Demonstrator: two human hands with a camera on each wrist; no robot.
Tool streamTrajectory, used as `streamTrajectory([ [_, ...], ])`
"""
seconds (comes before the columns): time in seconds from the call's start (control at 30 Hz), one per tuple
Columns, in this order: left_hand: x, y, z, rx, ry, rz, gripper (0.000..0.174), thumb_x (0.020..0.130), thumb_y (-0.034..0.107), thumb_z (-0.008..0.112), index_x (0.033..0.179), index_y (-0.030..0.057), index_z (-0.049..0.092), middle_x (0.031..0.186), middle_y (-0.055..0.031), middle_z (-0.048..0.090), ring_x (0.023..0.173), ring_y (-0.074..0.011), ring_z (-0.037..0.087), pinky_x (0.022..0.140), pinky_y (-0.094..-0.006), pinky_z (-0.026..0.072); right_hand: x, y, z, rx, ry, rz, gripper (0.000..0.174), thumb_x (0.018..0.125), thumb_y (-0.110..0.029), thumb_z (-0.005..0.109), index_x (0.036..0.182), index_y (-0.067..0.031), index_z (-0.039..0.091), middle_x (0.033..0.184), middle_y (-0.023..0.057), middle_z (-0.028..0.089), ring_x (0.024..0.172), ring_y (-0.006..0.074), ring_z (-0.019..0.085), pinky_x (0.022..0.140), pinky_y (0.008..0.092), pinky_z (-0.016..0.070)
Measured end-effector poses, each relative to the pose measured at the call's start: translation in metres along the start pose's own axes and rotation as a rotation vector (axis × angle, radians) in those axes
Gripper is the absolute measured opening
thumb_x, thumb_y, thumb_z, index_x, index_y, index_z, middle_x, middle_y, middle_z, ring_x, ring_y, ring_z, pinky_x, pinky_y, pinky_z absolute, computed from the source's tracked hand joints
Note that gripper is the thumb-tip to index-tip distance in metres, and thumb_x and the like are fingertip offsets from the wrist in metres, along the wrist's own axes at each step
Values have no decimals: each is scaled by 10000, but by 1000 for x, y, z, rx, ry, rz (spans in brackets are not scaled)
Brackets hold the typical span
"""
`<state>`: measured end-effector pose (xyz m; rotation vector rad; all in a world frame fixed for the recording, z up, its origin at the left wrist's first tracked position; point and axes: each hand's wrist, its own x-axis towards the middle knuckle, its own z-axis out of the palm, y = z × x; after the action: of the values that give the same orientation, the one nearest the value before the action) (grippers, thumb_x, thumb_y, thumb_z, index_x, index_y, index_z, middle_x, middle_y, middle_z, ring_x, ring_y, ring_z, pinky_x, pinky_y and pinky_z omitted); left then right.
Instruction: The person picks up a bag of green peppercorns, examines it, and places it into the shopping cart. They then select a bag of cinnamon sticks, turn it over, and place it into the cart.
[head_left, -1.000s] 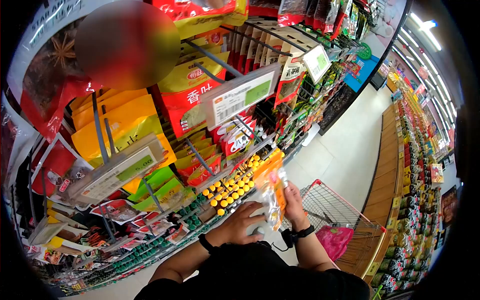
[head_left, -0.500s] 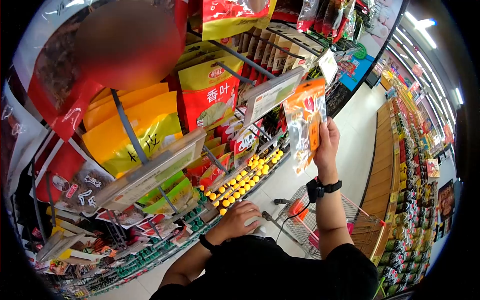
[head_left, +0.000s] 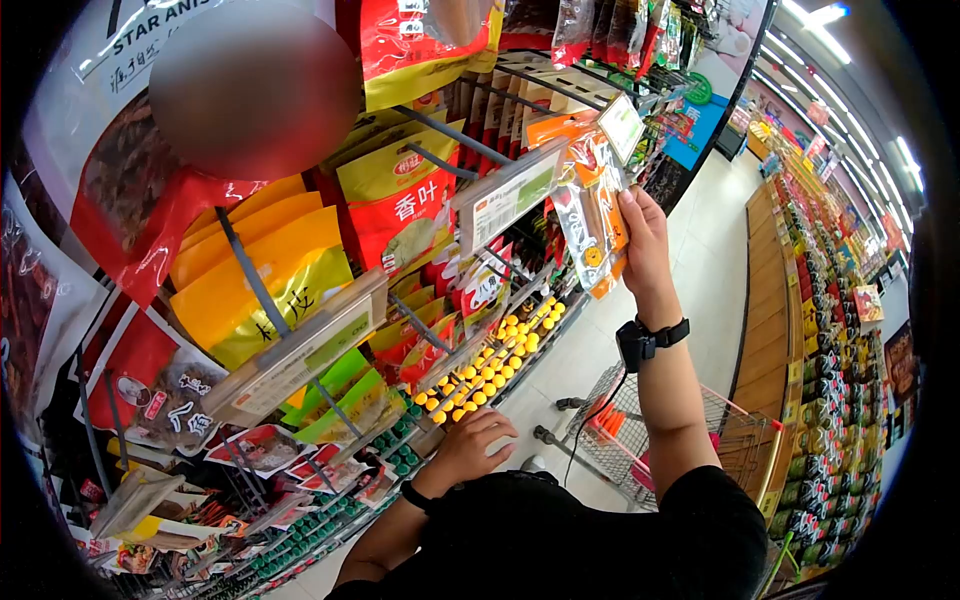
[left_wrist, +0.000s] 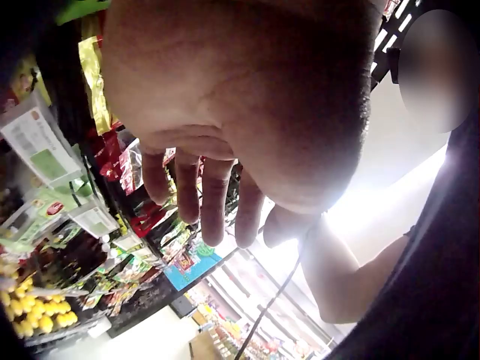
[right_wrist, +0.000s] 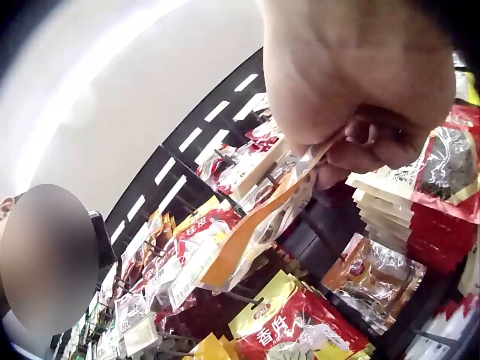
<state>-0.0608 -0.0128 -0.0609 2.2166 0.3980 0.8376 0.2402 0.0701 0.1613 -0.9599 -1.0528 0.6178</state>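
My right hand (head_left: 647, 245) pinches an orange-and-clear plastic packet (head_left: 588, 215) by its side edge, thumb on the near face. The packet is held up at the hanging rack, its upper part close beside a white price tag (head_left: 622, 128). Seen from the right wrist, the packet (right_wrist: 259, 232) appears nearly edge-on under the curled fingers, and a similar orange-edged packet (right_wrist: 375, 277) hangs on the rack. Low in front of the body, my left hand (head_left: 472, 448) holds nothing. Its fingers (left_wrist: 215, 206) are loosely bent in the left wrist view.
Red-and-yellow spice packets (head_left: 400, 200) and yellow packets (head_left: 260, 280) hang on metal hooks to the left, behind price-label holders (head_left: 310, 350). Yellow-capped bottles (head_left: 490, 370) stand lower down. A shopping cart (head_left: 620, 450) is below my right arm, with a wooden-sided display (head_left: 765, 310) beyond.
The right hand has lifted the packet from low before the body, near the left hand, up to the rack, then shifted it slightly left. The left hand has stayed low.
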Motion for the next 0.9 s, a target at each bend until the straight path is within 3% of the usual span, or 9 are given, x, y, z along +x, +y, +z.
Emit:
streamTrajectory([
  [0.23, 3, 3, 0, -15, -81, -32, 176, 868, 193, 746, 997, 80, 705, 1064, -64, 682, 1053, -270, 623, 938, -402, 489, 6, -2, -2, 37, -5, 58, 289, 1055, -255, 577, 801, -117, 562, 718, -92, 530, 613, -10, 428, 533, 194, 366],
  [0.4, 1, 0, -1, -25, -92, -32, 197, 877, 209, 738, 1018, 76, 708, 1072, -71, 684, 1074, -270, 624, 948, -405, 489, 2, -3, 9, 125, -55, 89, 165, 1065, -233, 553, 974, -95, 549, 843, -29, 627, 717, 15, 573, 623, 209, 496],
  [0.43, 0, -1, 0, -26, -102, -41, 212, 880, 217, 736, 1035, 75, 708, 1077, -75, 685, 1085, -272, 623, 954, -407, 488, 3, 1, 7, 103, -75, 96, 125, 1067, -213, 546, 1093, -98, 504, 921, 9, 653, 790, 56, 623, 685, 234, 538],
  [0.5, 1, -1, 0, -9, -87, -43, 243, 880, 222, 731, 1075, 80, 700, 1087, -79, 683, 1086, -278, 623, 951, -408, 489, -1, -5, 19, 64, -20, 114, 139, 1063, -182, 547, 1160, -111, 478, 951, 29, 663, 838, 80, 630, 697, 243, 536],
  [0.57, 1, 5, -2, 27, -33, -38, 283, 871, 215, 727, 1123, 94, 683, 1096, -80, 678, 1065, -286, 626, 932, -403, 494, -1, -1, 20, -43, -5, -24, 189, 1055, -128, 550, 1219, -115, 457, 977, 19, 626, 797, 60, 565, 624, 219, 464],
  [0.63, -2, 11, -5, 12, -23, -143, 459, 864, 244, 743, 1285, 107, 621, 1190, -106, 652, 1084, -314, 619, 956, -407, 487, -2, 1, 28, -165, -5, -175, 146, 1049, -109, 550, 1189, -91, 514, 1024, 5, 593, 751, 49, 519, 595, 214, 420],
  [0.7, -4, 4, -3, -22, -16, -196, 504, 873, 240, 739, 1335, 106, 587, 1226, -123, 632, 1081, -310, 623, 957, -408, 488, 4, 14, 25, -304, -56, -208, 108, 1041, -93, 548, 1134, -64, 595, 1056, -2, 566, 744, 45, 513, 590, 214, 412],
  [0.83, -4, 7, -6, -72, -20, -200, 555, 883, 223, 734, 1384, 85, 541, 1203, -119, 629, 1096, -276, 620, 955, -400, 494, 17, 26, 43, -336, -129, -344, 232, 1024, -46, 554, 1241, -31, 635, 1047, 58, 526, 943, 150, 565, 826, 264, 484],
  [0.9, -5, 5, -6, -43, -57, -208, 574, 884, 230, 729, 1397, 78, 522, 1221, -126, 622, 1084, -278, 631, 961, -406, 495, 21, 31, 54, -124, -191, -202, 300, 1001, -2, 560, 1297, -10, 610, 1205, 67, 507, 1038, 137, 572, 858, 270, 486],
])
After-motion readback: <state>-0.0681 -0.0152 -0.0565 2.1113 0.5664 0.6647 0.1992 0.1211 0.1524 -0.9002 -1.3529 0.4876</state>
